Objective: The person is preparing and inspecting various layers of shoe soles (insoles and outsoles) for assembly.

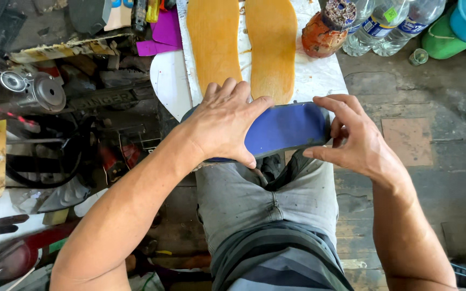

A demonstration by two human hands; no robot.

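- I am pressing my left hand (223, 125) flat on a blue insole (287, 129), fingers spread wide over its left half.
- My right hand (354, 141) is pinching the insole's right end, thumb below and fingers curled over the edge.
- The insole is lying across my lap, over grey trousers (268, 199).
- Just beyond it, two orange insoles (241, 46) are lying side by side on a white sheet (319, 78) on the worktop.
- A rusty glue pot (324, 32) and clear plastic bottles (384, 24) are standing far right.
- A sewing machine (33, 94) is sitting at the left.
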